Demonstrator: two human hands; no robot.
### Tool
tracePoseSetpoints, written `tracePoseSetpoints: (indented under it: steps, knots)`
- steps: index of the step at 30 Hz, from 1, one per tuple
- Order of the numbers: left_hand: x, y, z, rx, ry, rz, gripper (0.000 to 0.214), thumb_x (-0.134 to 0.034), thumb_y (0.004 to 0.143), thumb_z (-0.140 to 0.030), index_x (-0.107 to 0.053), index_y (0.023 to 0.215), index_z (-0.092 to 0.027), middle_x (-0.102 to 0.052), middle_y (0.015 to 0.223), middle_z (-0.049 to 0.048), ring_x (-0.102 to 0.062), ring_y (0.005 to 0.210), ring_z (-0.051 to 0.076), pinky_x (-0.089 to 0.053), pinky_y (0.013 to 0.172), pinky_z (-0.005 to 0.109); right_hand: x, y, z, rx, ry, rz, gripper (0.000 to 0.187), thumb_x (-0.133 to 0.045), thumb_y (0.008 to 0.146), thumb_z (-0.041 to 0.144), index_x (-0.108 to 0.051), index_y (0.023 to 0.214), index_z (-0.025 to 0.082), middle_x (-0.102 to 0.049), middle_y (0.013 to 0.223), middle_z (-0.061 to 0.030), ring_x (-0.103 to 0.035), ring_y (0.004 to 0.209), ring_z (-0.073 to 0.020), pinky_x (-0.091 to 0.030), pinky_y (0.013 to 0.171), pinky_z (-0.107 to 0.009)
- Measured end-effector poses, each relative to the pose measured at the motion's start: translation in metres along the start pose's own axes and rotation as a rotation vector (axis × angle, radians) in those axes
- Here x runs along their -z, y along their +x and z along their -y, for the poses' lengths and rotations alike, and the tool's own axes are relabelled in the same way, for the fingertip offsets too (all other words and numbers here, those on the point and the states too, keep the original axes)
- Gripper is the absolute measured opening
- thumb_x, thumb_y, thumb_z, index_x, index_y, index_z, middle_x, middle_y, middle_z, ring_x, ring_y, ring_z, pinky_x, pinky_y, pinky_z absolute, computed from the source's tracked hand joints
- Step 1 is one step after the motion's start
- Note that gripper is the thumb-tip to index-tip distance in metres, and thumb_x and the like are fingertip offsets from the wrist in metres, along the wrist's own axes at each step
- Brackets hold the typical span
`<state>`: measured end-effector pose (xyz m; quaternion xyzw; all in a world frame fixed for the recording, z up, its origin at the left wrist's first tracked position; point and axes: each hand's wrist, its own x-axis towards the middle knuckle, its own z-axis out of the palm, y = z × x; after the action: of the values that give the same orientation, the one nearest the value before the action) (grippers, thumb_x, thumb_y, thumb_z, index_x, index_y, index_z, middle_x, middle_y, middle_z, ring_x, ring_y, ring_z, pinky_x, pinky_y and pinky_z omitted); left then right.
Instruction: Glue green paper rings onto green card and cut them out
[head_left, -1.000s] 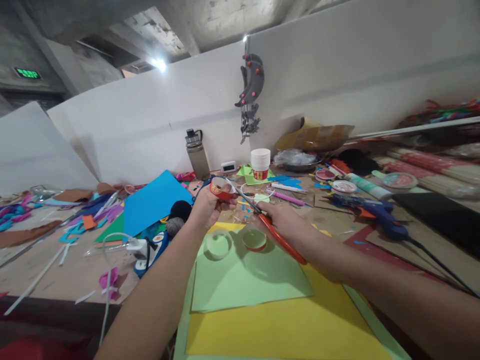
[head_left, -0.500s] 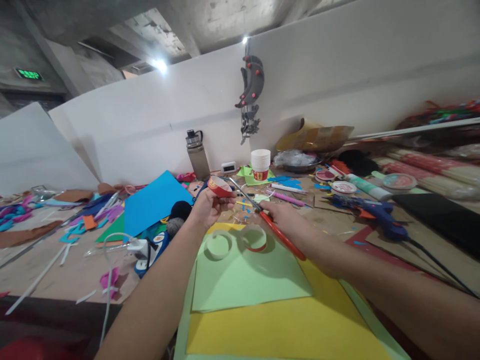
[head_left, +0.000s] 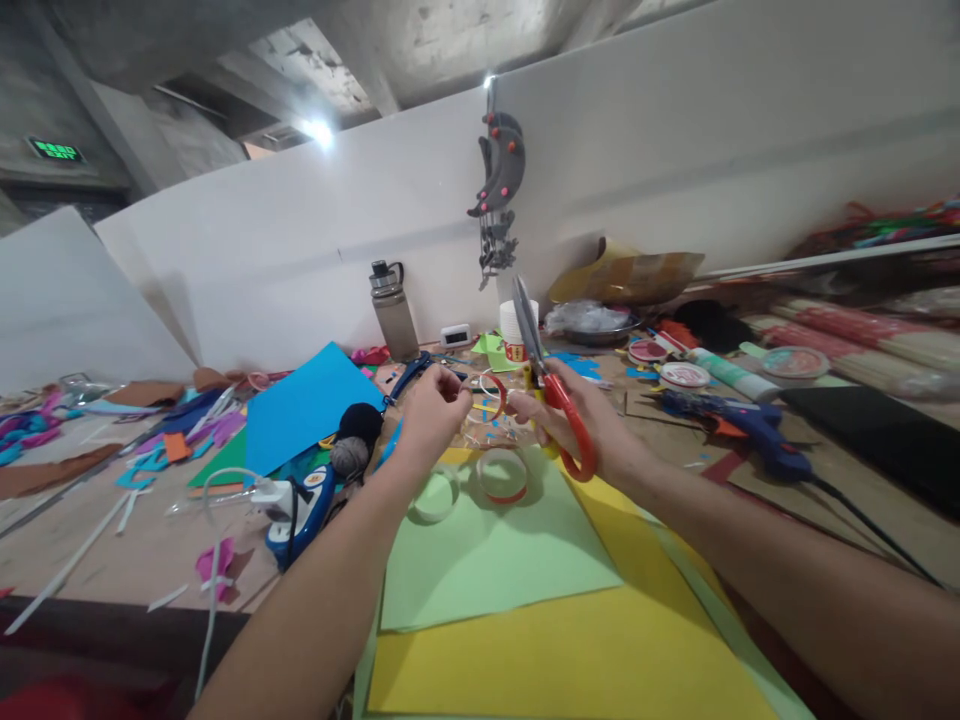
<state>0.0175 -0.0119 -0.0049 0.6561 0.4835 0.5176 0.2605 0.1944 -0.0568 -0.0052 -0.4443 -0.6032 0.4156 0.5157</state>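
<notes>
My left hand point(head_left: 433, 412) pinches a thin red-and-white paper ring point(head_left: 491, 393) held above the table. My right hand point(head_left: 581, 425) grips red-handled scissors point(head_left: 551, 385) with the blades pointing upward, and its fingertips also touch the ring. Just below the hands, two cut paper-cup rings lie on a light green sheet point(head_left: 487, 555): a white ring point(head_left: 435, 495) and a red-rimmed ring point(head_left: 504, 475). A yellow sheet point(head_left: 555, 650) lies under the green one.
A stack of paper cups point(head_left: 513, 335), a grey water bottle point(head_left: 391, 312) and a blue sheet point(head_left: 304, 405) stand behind. A blue glue gun point(head_left: 750, 425) lies to the right, with tape rolls point(head_left: 684, 376). Paper scraps and a white cable point(head_left: 225, 490) litter the left.
The scissors swung from lying low across the table to pointing up. Both hands came together, and the left hand now holds a thin ring instead of the red cup piece.
</notes>
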Motion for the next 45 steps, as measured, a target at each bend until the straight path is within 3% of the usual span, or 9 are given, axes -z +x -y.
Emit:
tracePoseSetpoints:
  steps: [5, 9, 14, 22, 26, 29, 37, 41, 45]
  knots:
    - [-0.001, -0.003, -0.005, -0.009, -0.113, 0.129, 0.022, -0.071, 0.068, -0.026, -0.051, 0.075, -0.019, -0.057, 0.069, -0.0026, -0.052, 0.058, 0.009, -0.04, 0.054, 0.021, 0.004, 0.0, 0.002, -0.004, -0.03, -0.042, 0.055, -0.076, 0.061, 0.047, -0.046, 0.102, 0.025, -0.06, 0.079, -0.0006, -0.054, 0.056, -0.0124, -0.041, 0.044, -0.023]
    - [0.002, -0.002, -0.005, 0.045, -0.328, 0.253, 0.033, -0.078, 0.064, -0.031, -0.055, 0.083, -0.018, -0.059, 0.079, -0.0007, -0.055, 0.068, 0.01, -0.043, 0.059, 0.021, 0.007, 0.005, -0.005, -0.015, -0.025, -0.088, 0.053, -0.075, 0.063, 0.044, -0.046, 0.103, 0.023, -0.058, 0.076, 0.0008, -0.045, 0.046, -0.0084, -0.039, 0.041, -0.024]
    - [0.003, -0.001, -0.003, 0.097, -0.472, 0.28, 0.042, -0.083, 0.058, -0.028, -0.058, 0.089, -0.015, -0.06, 0.081, -0.0002, -0.056, 0.07, 0.009, -0.043, 0.057, 0.019, 0.009, 0.01, -0.012, 0.007, 0.031, -0.088, 0.044, -0.074, 0.066, 0.043, -0.046, 0.095, 0.023, -0.053, 0.066, 0.0053, -0.045, 0.044, -0.0076, -0.037, 0.038, -0.022]
    - [0.002, 0.001, 0.0, 0.293, -0.646, 0.402, 0.04, -0.085, 0.058, -0.028, -0.064, 0.089, -0.011, -0.063, 0.067, -0.0004, -0.053, 0.05, 0.005, -0.041, 0.05, 0.018, 0.007, 0.017, -0.025, -0.013, 0.145, -0.14, 0.046, -0.078, 0.061, 0.041, -0.047, 0.09, 0.024, -0.054, 0.065, 0.0068, -0.047, 0.04, -0.0076, -0.037, 0.034, -0.021]
    - [0.005, 0.002, 0.002, 0.327, -0.673, 0.377, 0.032, -0.084, 0.06, -0.03, -0.065, 0.078, -0.011, -0.062, 0.061, -0.0009, -0.051, 0.047, 0.003, -0.04, 0.047, 0.015, 0.008, 0.019, -0.033, -0.021, 0.221, -0.111, 0.044, -0.076, 0.065, 0.041, -0.047, 0.093, 0.025, -0.06, 0.07, 0.0031, -0.056, 0.052, -0.0121, -0.04, 0.036, -0.019]
    - [0.006, 0.003, 0.002, 0.345, -0.698, 0.338, 0.031, -0.082, 0.063, -0.033, -0.065, 0.077, -0.011, -0.061, 0.056, -0.0004, -0.053, 0.047, 0.005, -0.038, 0.044, 0.014, 0.009, 0.018, -0.035, -0.021, 0.245, -0.09, 0.046, -0.075, 0.068, 0.041, -0.048, 0.102, 0.025, -0.061, 0.069, 0.0029, -0.054, 0.05, -0.0113, -0.042, 0.037, -0.02]
    - [0.007, 0.006, 0.003, 0.291, -0.766, 0.219, 0.03, -0.079, 0.066, -0.032, -0.062, 0.082, -0.014, -0.068, 0.069, 0.0019, -0.061, 0.058, 0.009, -0.042, 0.047, 0.016, 0.005, 0.018, -0.034, 0.09, 0.231, -0.125, 0.043, -0.072, 0.071, 0.04, -0.054, 0.107, 0.025, -0.058, 0.074, 0.0046, -0.043, 0.041, -0.0046, -0.036, 0.037, -0.019]
    - [0.005, 0.006, 0.005, 0.143, -0.706, 0.254, 0.028, -0.076, 0.071, -0.034, -0.063, 0.087, -0.015, -0.072, 0.089, 0.0061, -0.067, 0.079, 0.014, -0.051, 0.068, 0.023, 0.004, 0.015, -0.027, 0.069, 0.236, -0.146, 0.045, -0.073, 0.069, 0.043, -0.054, 0.106, 0.024, -0.05, 0.062, 0.0073, -0.045, 0.044, -0.0078, -0.038, 0.039, -0.02]
    - [0.003, 0.005, 0.01, 0.009, -0.522, 0.261, 0.024, -0.072, 0.075, -0.037, -0.067, 0.085, -0.016, -0.071, 0.087, 0.0052, -0.066, 0.079, 0.014, -0.051, 0.078, 0.028, 0.007, 0.013, -0.026, 0.096, 0.224, -0.112, 0.043, -0.071, 0.072, 0.044, -0.052, 0.107, 0.026, -0.055, 0.067, 0.0057, -0.046, 0.044, -0.0082, -0.038, 0.038, -0.021]
